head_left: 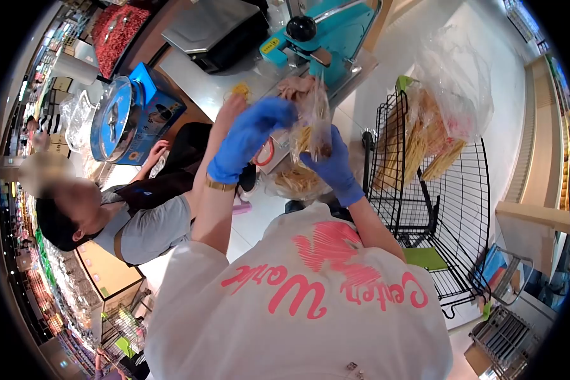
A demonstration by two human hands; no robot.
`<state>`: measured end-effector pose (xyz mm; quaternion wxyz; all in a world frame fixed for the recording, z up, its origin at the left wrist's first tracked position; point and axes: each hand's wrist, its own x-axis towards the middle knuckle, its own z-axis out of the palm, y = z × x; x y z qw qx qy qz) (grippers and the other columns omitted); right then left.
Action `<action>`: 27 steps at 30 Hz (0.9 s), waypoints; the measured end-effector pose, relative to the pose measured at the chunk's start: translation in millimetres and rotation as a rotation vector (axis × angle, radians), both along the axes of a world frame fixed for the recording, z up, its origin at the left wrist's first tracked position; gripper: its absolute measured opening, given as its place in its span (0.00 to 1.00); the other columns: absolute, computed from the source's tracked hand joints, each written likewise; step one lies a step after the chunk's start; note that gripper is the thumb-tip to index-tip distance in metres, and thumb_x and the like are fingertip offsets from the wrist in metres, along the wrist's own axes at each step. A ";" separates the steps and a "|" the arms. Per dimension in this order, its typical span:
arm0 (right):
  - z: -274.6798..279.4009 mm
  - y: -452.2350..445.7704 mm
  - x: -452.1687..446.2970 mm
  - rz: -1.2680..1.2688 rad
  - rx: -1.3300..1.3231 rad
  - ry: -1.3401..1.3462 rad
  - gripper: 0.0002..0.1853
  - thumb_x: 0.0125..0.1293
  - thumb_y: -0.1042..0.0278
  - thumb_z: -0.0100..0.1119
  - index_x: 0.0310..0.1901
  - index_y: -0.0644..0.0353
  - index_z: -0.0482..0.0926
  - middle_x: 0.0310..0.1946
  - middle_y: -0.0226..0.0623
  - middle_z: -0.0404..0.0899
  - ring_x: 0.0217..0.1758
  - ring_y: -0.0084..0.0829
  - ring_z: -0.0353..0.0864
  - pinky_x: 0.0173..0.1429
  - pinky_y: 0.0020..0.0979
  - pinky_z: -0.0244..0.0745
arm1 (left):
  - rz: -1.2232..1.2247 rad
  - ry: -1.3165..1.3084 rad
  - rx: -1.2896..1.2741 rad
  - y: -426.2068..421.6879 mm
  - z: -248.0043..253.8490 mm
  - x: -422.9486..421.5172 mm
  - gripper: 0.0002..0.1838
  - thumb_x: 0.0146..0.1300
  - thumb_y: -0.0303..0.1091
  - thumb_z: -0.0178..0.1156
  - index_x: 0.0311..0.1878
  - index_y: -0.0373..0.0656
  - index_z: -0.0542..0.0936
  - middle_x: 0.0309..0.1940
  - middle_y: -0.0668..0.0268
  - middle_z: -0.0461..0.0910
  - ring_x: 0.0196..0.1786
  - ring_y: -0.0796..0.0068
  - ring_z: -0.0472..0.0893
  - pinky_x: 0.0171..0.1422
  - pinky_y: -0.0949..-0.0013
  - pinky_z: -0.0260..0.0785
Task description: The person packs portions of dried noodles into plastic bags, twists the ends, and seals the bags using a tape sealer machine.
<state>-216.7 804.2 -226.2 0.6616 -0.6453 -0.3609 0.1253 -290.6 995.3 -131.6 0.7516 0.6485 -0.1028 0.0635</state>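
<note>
Both forearms are pointing ahead of the white fabric T-shirt with pink printed lettering [323, 278] that the person is wearing. The bare left forearm [214, 218] is standing forward of the shirt's left sleeve, and a narrow gold-coloured band [221, 184] is encircling its wrist. The left hand, gloved in thin blue material [254, 133], is showing its back ahead of the shirt, its fingers pointing rightward; their grip is hard to tell. The bare right forearm [378, 225] is slanting inward ahead of the shirt. The right hand, likewise blue-gloved [333, 163], is curling closed, its thumb pointing leftward.
</note>
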 end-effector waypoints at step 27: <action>166.9 -35.7 7.2 -0.085 0.273 -0.100 0.48 0.38 0.67 0.76 0.62 0.61 0.58 0.56 0.39 0.67 0.60 0.35 0.67 0.64 0.36 0.63 | 0.015 -0.329 0.162 -87.2 204.8 52.5 0.09 0.59 0.34 0.55 0.32 0.37 0.72 0.37 0.56 0.79 0.40 0.68 0.77 0.48 0.68 0.68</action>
